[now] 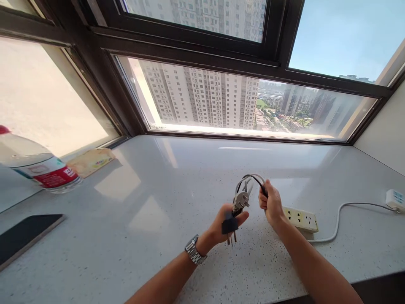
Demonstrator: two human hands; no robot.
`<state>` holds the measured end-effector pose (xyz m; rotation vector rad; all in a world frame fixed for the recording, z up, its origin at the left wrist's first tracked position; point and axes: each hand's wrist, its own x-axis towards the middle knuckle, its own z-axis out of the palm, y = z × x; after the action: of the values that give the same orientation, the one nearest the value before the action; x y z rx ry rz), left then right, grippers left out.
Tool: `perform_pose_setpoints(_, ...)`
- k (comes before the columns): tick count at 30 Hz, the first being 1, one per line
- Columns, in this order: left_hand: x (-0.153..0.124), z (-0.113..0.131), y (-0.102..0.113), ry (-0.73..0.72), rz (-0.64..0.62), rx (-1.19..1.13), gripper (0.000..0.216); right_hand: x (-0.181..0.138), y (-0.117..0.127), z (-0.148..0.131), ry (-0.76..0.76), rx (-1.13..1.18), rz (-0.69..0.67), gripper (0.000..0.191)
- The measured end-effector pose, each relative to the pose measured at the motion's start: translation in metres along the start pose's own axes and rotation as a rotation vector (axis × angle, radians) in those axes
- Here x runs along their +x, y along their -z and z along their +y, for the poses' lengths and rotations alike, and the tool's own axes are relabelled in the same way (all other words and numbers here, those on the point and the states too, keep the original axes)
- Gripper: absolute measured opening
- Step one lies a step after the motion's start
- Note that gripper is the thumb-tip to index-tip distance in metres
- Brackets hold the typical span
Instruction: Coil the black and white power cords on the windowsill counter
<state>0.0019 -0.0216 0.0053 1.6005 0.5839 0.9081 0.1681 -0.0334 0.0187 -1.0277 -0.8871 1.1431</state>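
Note:
My left hand [225, 223], with a metal watch [195, 250] on its wrist, holds two plugs above the white counter: a grey plug [241, 198] pointing up and a black plug [229, 226] with its prongs hanging down. My right hand [271, 203] is closed on the looped grey and black cables [253, 179] that arch between both hands. Just right of my right hand, a cream power strip [301, 218] lies flat on the counter.
The strip's white cord [340, 211] runs right to a small white block [395, 199] by the wall. A plastic bottle [38, 165] with a red label and a tan packet [90, 161] lie far left. A dark phone [25, 235] lies at the left edge. Windows stand behind the counter.

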Motion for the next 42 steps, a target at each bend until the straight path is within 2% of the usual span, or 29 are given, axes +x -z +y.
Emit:
perform_pose_setpoints(3,0.005,-0.002,-0.014,-0.013,0.042,0.068,0.053,-0.009,-0.013,0.005,0.04,-0.019,-0.06,0.058)
perform_pose_setpoints(7,0.009,0.005,-0.02,-0.004,0.035,0.082,0.051,-0.014,-0.022,0.012,-0.024,-0.013,-0.12,0.06)
perform_pose_setpoints(13,0.008,-0.001,-0.018,-0.024,-0.076,0.103,0.044,-0.015,-0.019,0.005,-0.224,0.053,-0.242,0.055)
perform_pose_setpoints(16,0.007,-0.005,-0.017,-0.017,-0.125,0.086,0.042,-0.015,-0.015,-0.003,-0.229,0.048,-0.293,0.049)
perform_pose_setpoints(20,0.006,0.001,-0.02,0.037,-0.091,0.05,0.045,-0.016,-0.015,-0.01,-0.189,0.078,-0.325,0.043)
perform_pose_setpoints(23,0.007,0.006,-0.024,0.138,-0.052,-0.043,0.053,-0.015,-0.016,-0.013,-0.174,0.104,-0.29,0.04)
perform_pose_setpoints(27,0.008,0.006,-0.022,0.202,0.081,-0.18,0.063,-0.014,-0.014,-0.013,-0.131,0.123,-0.242,0.036)
perform_pose_setpoints(29,0.008,0.004,-0.018,0.16,0.075,-0.161,0.061,-0.014,-0.013,-0.01,-0.117,0.137,-0.229,0.033)
perform_pose_setpoints(33,0.007,0.0,-0.02,0.082,-0.056,-0.008,0.052,-0.015,-0.016,-0.003,-0.081,0.146,-0.146,0.028)
perform_pose_setpoints(36,0.005,-0.006,-0.029,0.011,0.029,0.091,0.048,-0.014,-0.02,0.003,-0.012,0.11,0.012,0.026)
perform_pose_setpoints(38,0.005,-0.011,-0.033,-0.042,0.051,0.122,0.047,-0.013,-0.022,0.004,-0.003,0.1,0.066,0.025)
perform_pose_setpoints(42,0.005,-0.016,-0.019,-0.101,-0.047,0.198,0.043,-0.008,-0.016,0.003,-0.072,0.155,0.011,0.026)
